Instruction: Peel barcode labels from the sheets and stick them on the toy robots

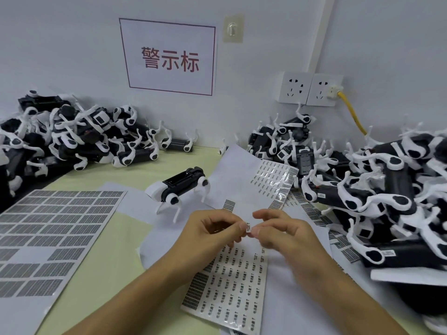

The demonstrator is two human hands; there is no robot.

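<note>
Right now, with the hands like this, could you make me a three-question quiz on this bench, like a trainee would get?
1. True or false: both hands pinch one small label.
2. The standing toy robot is: A) in the left pile B) alone on the table C) in a hand.
3. Fill in: the yellow cable plugs into the wall ____.

Key: 1 true. The left hand and right hand meet on it. 2 B. 3 socket.
</note>
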